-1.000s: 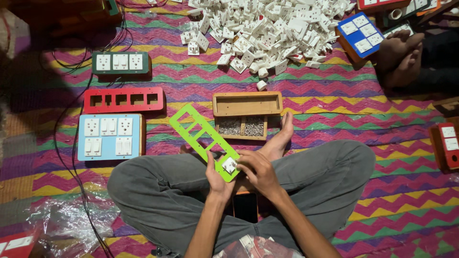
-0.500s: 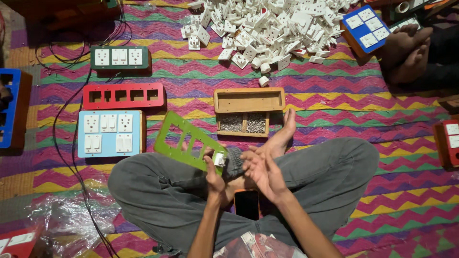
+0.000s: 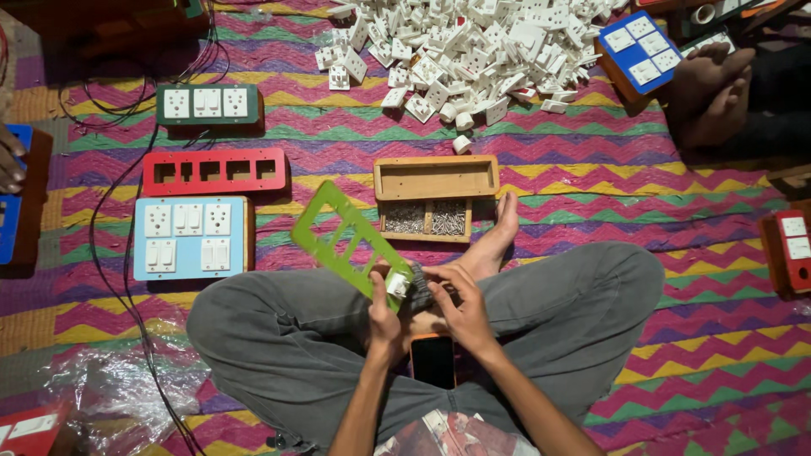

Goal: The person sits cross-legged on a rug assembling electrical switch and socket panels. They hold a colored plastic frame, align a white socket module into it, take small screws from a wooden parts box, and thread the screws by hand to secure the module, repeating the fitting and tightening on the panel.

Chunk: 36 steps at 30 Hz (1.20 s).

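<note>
A woven floor mat (image 3: 693, 338) with zigzag stripes of pink, purple, green and yellow covers the ground, and the person sits cross-legged on it in grey trousers.

The left hand (image 3: 384, 317) is clenched around the lower end of a green switch plate (image 3: 342, 236) with rectangular cutouts, holding it tilted so it slants up and away to the left. A small white switch module (image 3: 397, 285) sits at the plate's near end, just by the left thumb. The right hand (image 3: 460, 308) is close beside the left, its fingers curled toward the module and touching it; whether it truly pinches the piece cannot be told. Just below both hands, a dark phone with an orange edge (image 3: 432, 361) lies in the lap.

Beyond the hands, past the bare foot (image 3: 494, 241), stands a wooden tray (image 3: 435, 179) whose near compartment holds small screws. To the left of the left hand lies a pale blue switchboard (image 3: 190, 238) fitted with white switches and sockets, a red plate (image 3: 214, 171) with empty openings behind it, and a dark green board (image 3: 207, 104) farther on. Far ahead is a heap of loose white switch parts (image 3: 473, 51). Up and right of the right hand, another person's bare feet (image 3: 714, 84) rest near a dark blue switchboard (image 3: 639, 49).
</note>
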Each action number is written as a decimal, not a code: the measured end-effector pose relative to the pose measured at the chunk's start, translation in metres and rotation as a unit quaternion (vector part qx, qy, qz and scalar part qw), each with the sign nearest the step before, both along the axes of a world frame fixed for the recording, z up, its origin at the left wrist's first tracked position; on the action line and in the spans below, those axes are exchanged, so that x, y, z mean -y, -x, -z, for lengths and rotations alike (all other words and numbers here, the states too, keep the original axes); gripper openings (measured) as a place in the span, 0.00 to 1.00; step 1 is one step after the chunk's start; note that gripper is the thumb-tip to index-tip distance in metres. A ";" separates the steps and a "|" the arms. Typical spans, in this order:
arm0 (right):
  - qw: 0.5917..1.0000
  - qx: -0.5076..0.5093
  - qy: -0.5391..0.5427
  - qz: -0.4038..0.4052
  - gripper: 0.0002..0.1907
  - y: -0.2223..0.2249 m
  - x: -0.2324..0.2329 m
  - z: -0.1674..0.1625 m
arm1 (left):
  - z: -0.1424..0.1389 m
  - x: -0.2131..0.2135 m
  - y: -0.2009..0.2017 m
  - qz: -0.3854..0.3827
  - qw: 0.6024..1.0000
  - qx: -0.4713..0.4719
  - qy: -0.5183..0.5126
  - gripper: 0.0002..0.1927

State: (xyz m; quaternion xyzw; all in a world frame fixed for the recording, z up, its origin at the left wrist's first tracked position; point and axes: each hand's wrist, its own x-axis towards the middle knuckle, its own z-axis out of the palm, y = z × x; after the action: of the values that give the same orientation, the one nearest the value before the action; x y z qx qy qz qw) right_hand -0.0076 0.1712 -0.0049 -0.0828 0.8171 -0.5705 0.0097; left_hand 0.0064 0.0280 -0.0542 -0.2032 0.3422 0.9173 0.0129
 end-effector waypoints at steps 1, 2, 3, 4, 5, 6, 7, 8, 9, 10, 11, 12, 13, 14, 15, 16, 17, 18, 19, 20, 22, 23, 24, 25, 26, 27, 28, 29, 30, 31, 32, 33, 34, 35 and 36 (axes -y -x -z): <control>1.000 -0.010 -0.015 -0.005 0.10 0.001 0.001 -0.002 | 0.003 -0.002 0.000 0.018 0.999 0.026 -0.021 0.31; 0.999 -0.020 -0.030 -0.010 0.09 0.002 0.002 -0.004 | 0.008 -0.004 0.000 0.035 0.997 0.051 -0.041 0.34; 0.998 -0.043 -0.030 -0.019 0.08 0.002 0.003 -0.005 | 0.012 -0.006 0.000 0.035 0.998 0.034 -0.031 0.34; 0.997 -0.067 -0.031 -0.027 0.07 0.003 0.004 -0.007 | 0.018 -0.007 0.001 0.035 0.999 0.016 -0.022 0.34; 0.995 -0.091 -0.032 -0.036 0.06 0.004 0.005 -0.008 | 0.024 -0.009 0.001 0.036 0.999 -0.001 -0.013 0.34; 0.997 -0.064 -0.036 -0.009 0.07 0.004 0.006 -0.008 | 0.030 -0.010 0.001 0.030 0.999 0.016 -0.027 0.32; 0.998 -0.037 -0.040 0.016 0.08 0.005 0.007 -0.008 | 0.037 -0.012 0.001 0.024 0.998 0.032 -0.041 0.31; 0.998 -0.011 -0.044 0.041 0.09 0.006 0.007 -0.008 | 0.043 -0.013 0.001 0.017 0.997 0.048 -0.056 0.29; 0.997 -0.045 -0.051 0.032 0.09 0.007 0.006 -0.007 | 0.049 -0.014 0.001 0.015 0.998 0.041 -0.053 0.28; 0.995 -0.078 -0.059 0.023 0.09 0.009 0.006 -0.005 | 0.055 -0.015 0.001 0.013 0.998 0.034 -0.050 0.27; 0.992 -0.110 -0.067 0.014 0.08 0.010 0.004 -0.004 | 0.060 -0.016 0.001 0.012 0.998 0.028 -0.048 0.27; 0.991 -0.117 -0.068 0.006 0.08 0.012 0.002 -0.003 | 0.064 -0.017 0.001 0.010 0.998 0.028 -0.057 0.25; 0.990 -0.124 -0.068 -0.002 0.08 0.014 0.001 -0.002 | 0.067 -0.017 0.000 0.007 0.997 0.028 -0.064 0.24; 0.989 -0.129 -0.069 -0.009 0.07 0.015 0.000 -0.001 | 0.069 -0.017 0.000 0.006 0.997 0.030 -0.072 0.23; 0.992 -0.112 -0.061 -0.010 0.08 0.016 -0.001 0.000 | 0.070 -0.017 -0.001 0.012 0.997 0.025 -0.068 0.23; 0.994 -0.095 -0.053 -0.012 0.08 0.016 -0.002 0.000 | 0.070 -0.016 -0.001 0.018 0.998 0.019 -0.064 0.24; 0.996 -0.077 -0.044 -0.014 0.09 0.016 -0.002 0.000 | 0.069 -0.015 -0.001 0.023 0.998 0.014 -0.059 0.24; 0.995 -0.077 -0.058 -0.021 0.09 0.016 -0.003 -0.001 | 0.067 -0.015 -0.002 0.022 0.998 0.019 -0.062 0.24; 0.994 -0.079 -0.071 -0.026 0.10 0.017 -0.003 -0.002 | 0.065 -0.015 -0.001 0.022 0.997 0.023 -0.064 0.23; 0.993 -0.081 -0.084 -0.032 0.11 0.017 -0.004 -0.004 | 0.061 -0.014 -0.001 0.022 0.997 0.027 -0.067 0.23; 0.985 -0.133 -0.095 -0.051 0.12 0.021 -0.006 -0.007 | 0.053 -0.013 -0.001 0.033 0.996 0.042 -0.065 0.23; 0.980 -0.158 -0.100 -0.059 0.12 0.023 -0.007 -0.008 | 0.050 -0.013 0.000 0.039 0.996 0.049 -0.064 0.24; 0.977 -0.170 -0.106 -0.073 0.13 0.026 -0.008 -0.010 | 0.046 -0.012 0.000 0.041 0.996 0.053 -0.054 0.24; 0.973 -0.182 -0.113 -0.088 0.13 0.028 -0.010 -0.011 | 0.043 -0.012 0.000 0.043 0.996 0.056 -0.046 0.24; 0.969 -0.193 -0.119 -0.101 0.13 0.030 -0.011 -0.012 | 0.040 -0.011 0.001 0.045 0.997 0.059 -0.037 0.24; 0.965 -0.199 -0.127 -0.111 0.13 0.031 -0.012 -0.013 | 0.038 -0.010 0.001 0.047 0.997 0.055 -0.040 0.25; 0.962 -0.205 -0.136 -0.120 0.14 0.032 -0.013 -0.013 | 0.037 -0.009 0.001 0.049 0.997 0.049 -0.042 0.25; 0.958 -0.211 -0.144 -0.129 0.15 0.032 -0.013 -0.012 | 0.037 -0.008 0.001 0.051 0.997 0.043 -0.045 0.26; 0.956 -0.216 -0.149 -0.130 0.14 0.032 -0.013 -0.012 | 0.039 -0.008 0.001 0.048 0.997 0.036 -0.058 0.26; 0.954 -0.220 -0.155 -0.131 0.15 0.031 -0.013 -0.011 | 0.041 -0.007 0.001 0.044 0.996 0.031 -0.072 0.27; 0.952 -0.224 -0.160 -0.133 0.15 0.029 -0.013 -0.010 | 0.043 -0.007 0.000 0.040 0.995 0.024 -0.086 0.27; 0.952 -0.226 -0.163 -0.130 0.14 0.028 -0.012 -0.008 | 0.047 -0.007 0.000 0.045 0.995 0.028 -0.083 0.27; 0.951 -0.228 -0.166 -0.126 0.14 0.027 -0.011 -0.007 | 0.050 -0.007 0.000 0.050 0.995 0.032 -0.080 0.27; 0.951 -0.228 -0.168 -0.123 0.14 0.025 -0.010 -0.006 | 0.052 -0.007 -0.001 0.054 0.995 0.037 -0.077 0.27; 0.950 -0.228 -0.172 -0.123 0.14 0.024 -0.009 -0.005 | 0.054 -0.008 -0.001 0.050 0.994 0.024 -0.089 0.27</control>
State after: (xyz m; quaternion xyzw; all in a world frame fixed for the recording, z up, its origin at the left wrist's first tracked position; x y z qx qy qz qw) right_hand -0.0317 0.1801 -0.0002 -0.3077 0.8667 -0.3816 -0.0923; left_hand 0.0078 0.0355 -0.1086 -0.2060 0.2686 0.9371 0.0850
